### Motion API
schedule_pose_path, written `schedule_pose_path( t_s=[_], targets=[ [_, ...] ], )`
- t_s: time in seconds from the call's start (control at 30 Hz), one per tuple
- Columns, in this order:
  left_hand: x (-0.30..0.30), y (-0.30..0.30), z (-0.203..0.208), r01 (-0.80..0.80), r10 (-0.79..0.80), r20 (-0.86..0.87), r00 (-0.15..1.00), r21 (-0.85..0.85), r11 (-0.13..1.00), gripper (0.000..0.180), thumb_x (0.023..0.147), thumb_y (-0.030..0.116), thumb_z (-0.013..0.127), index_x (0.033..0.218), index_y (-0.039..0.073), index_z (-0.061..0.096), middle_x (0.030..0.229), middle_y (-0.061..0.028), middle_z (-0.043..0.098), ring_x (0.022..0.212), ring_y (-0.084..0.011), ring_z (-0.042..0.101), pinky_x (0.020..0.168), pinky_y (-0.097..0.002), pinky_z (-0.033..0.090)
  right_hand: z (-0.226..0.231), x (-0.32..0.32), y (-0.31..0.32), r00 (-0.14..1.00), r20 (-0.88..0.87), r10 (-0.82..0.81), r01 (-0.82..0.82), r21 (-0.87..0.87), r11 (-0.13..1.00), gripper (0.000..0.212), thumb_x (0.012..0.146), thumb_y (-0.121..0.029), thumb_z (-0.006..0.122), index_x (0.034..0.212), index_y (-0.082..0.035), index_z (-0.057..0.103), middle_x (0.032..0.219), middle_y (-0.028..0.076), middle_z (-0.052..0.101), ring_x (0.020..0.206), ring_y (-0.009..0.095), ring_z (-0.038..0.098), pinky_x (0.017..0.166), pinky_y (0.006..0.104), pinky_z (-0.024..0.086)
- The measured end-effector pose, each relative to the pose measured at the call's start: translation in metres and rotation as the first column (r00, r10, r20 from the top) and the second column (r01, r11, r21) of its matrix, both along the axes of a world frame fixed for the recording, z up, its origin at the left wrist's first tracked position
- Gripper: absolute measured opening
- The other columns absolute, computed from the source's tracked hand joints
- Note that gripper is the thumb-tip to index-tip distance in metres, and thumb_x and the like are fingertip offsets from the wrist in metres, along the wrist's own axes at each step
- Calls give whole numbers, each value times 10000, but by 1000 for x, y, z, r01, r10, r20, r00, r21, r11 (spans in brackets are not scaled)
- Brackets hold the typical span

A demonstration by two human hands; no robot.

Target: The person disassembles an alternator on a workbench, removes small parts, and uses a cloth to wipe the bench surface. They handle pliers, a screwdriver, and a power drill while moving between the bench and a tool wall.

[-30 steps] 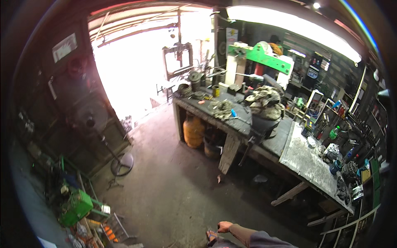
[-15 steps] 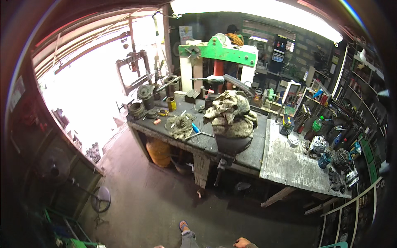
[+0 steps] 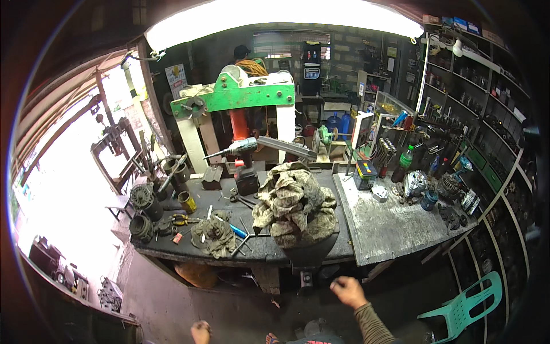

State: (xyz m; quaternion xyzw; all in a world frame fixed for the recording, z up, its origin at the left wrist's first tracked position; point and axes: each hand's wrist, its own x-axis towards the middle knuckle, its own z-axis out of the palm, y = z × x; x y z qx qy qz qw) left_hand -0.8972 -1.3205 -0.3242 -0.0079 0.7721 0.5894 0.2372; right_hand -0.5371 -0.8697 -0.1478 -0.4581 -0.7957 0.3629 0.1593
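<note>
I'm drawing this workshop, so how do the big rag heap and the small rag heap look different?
The big rag heap looks much larger than the small rag heap. The big rag heap is piled high on a dark vise; the small rag heap lies low on the bench. The big rag heap looks paler, the small rag heap greyer. Both look crumpled.

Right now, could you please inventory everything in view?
bench: 1, dark, centre
press: 1, green and white, behind bench
drill: 1, teal and black, on bench
metal parts: several, grey, bench left
can: 1, yellow, bench left
rags: 2 heaps, beige-grey, bench left and centre
board: 1, grey, bench right
box: 1, black and yellow, on board
jugs: 2, blue, background
chair: 1, mint, lower right
left hand: 1, bare, bottom left of centre
right hand: 1, bare, before bench
</note>
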Motion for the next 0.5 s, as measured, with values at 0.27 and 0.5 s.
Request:
schedule_pose_path(
  t_s=[0.27,0.5],
  targets=[
    [-35,122,83,-193,200,-40,979,144,971,113,979,61,616,1066,6,663,774,-49,651,600,-110,608,514,-249,500,179,-142,190,867,-437,240,148,685,714,274,857,-122,723,1094,-3,656,1020,156,681,949,309,679,821,400,542],
    [209,116,-21,-468,468,-25,884,-59,882,132,928,130,661,957,10,709,698,-36,626,660,-166,623,572,-348,517,153,-262,308,833,-237,500,-78,844,530,655,822,-265,771,1399,-41,554,1362,210,607,1292,381,561,1091,450,436]
  ],
)
